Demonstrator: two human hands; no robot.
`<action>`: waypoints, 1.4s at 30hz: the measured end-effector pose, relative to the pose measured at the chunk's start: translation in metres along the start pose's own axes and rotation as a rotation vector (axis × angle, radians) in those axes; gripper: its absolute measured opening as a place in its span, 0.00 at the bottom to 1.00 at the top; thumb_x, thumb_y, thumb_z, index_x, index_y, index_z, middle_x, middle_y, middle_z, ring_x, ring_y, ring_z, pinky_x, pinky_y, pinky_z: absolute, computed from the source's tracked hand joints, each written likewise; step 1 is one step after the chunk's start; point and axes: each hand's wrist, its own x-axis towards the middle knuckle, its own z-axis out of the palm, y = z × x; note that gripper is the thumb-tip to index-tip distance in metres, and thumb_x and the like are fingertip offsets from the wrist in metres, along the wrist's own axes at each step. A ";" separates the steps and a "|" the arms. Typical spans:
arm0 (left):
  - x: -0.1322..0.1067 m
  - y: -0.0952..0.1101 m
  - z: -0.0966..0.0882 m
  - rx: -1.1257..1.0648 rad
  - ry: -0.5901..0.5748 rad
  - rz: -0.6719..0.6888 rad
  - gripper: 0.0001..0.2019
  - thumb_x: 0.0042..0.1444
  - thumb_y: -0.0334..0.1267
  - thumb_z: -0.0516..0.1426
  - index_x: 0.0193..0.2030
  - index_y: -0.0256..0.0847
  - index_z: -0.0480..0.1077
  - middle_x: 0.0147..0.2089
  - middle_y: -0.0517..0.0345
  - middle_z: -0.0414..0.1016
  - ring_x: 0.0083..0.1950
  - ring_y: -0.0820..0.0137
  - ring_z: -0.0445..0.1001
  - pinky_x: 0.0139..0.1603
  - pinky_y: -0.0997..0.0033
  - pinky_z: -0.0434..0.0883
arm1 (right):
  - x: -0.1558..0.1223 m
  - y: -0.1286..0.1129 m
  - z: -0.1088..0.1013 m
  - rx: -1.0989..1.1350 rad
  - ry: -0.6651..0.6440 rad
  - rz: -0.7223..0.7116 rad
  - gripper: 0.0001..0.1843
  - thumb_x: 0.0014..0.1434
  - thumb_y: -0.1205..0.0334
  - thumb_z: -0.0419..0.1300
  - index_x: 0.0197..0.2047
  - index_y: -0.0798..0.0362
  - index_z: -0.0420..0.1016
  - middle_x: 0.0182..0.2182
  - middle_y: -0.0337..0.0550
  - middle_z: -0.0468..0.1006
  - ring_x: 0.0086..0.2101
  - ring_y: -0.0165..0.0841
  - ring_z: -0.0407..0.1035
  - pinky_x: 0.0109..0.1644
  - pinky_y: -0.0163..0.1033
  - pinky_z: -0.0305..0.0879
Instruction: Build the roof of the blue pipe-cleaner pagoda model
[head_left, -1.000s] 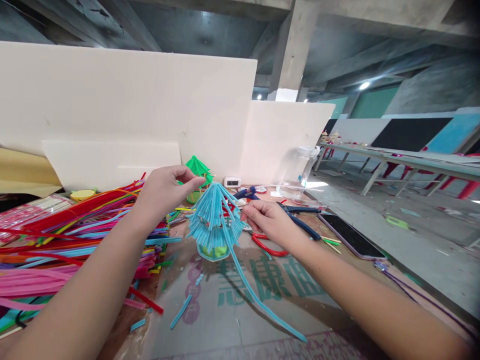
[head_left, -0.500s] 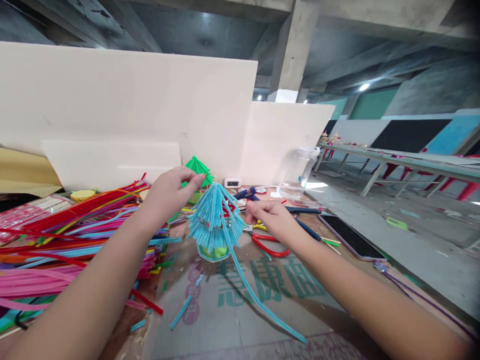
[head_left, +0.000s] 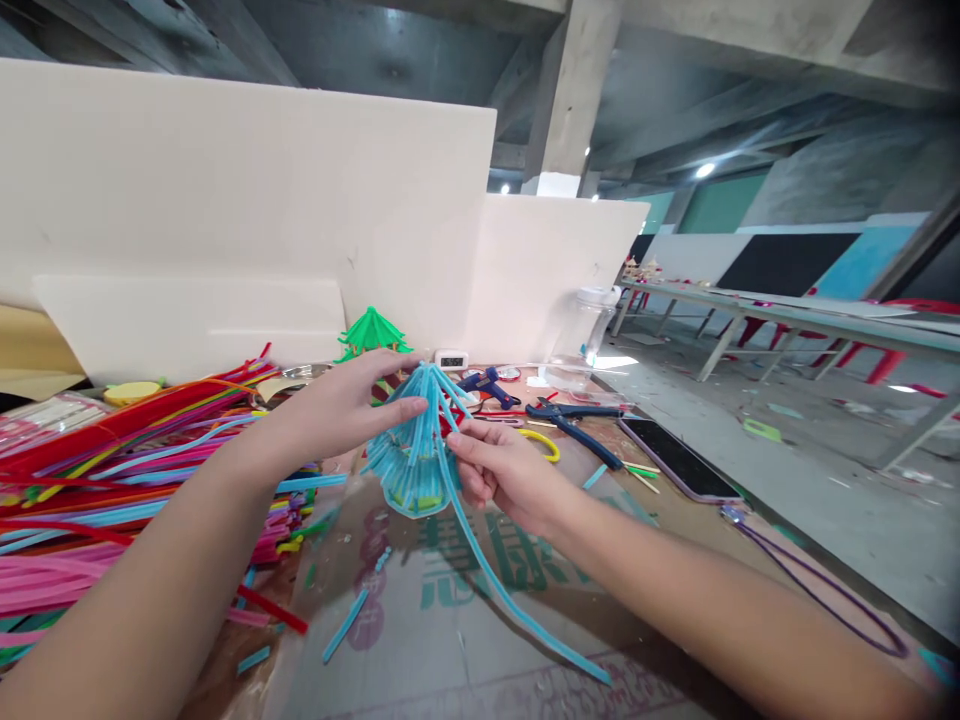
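A small light-blue pavilion model point(head_left: 409, 450) made of pipe cleaners stands on the work surface, its tiered roof rising to a point. My left hand point(head_left: 367, 405) grips the roof from the left, thumb in front and fingers partly hidden behind the peak. From the roof a long blue pipe cleaner point(head_left: 495, 585) hangs and curves down to the right across the sheet. My right hand point(head_left: 499, 470) pinches this strand close to the roof's right edge, its fingers curled.
Bundles of coloured pipe cleaners point(head_left: 67, 570) lie at left. Behind stand a green pavilion model point(head_left: 373, 330), a small digital timer point(head_left: 451, 361) and a clear bottle point(head_left: 581, 340). Blue-handled pliers point(head_left: 581, 430), a glue gun point(head_left: 491, 388) and a phone point(head_left: 679, 458) lie right. Blue offcuts point(head_left: 345, 625) lie in front.
My left hand has come down onto the roof and holds it. My right hand has moved left and down and now pinches the long strand. The view has shifted slightly.
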 end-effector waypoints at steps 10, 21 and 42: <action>-0.003 0.012 -0.001 0.090 0.008 0.061 0.29 0.57 0.57 0.55 0.61 0.43 0.66 0.53 0.52 0.74 0.47 0.62 0.74 0.50 0.63 0.70 | -0.006 -0.001 0.012 0.045 0.038 0.011 0.15 0.55 0.53 0.66 0.29 0.53 0.68 0.10 0.28 0.65 0.10 0.21 0.51 0.14 0.27 0.56; -0.005 0.018 -0.003 0.088 -0.004 0.066 0.29 0.57 0.57 0.56 0.60 0.40 0.66 0.52 0.52 0.73 0.46 0.64 0.73 0.47 0.64 0.70 | -0.008 0.000 0.014 0.050 0.054 0.005 0.16 0.54 0.52 0.66 0.28 0.53 0.66 0.09 0.27 0.64 0.10 0.20 0.50 0.14 0.27 0.56; -0.002 0.012 -0.004 0.107 -0.012 -0.008 0.28 0.57 0.56 0.54 0.59 0.40 0.66 0.52 0.52 0.74 0.46 0.62 0.74 0.49 0.63 0.70 | -0.005 -0.009 0.004 -0.054 -0.027 0.067 0.23 0.54 0.41 0.64 0.30 0.52 0.64 0.12 0.29 0.68 0.12 0.22 0.55 0.17 0.28 0.57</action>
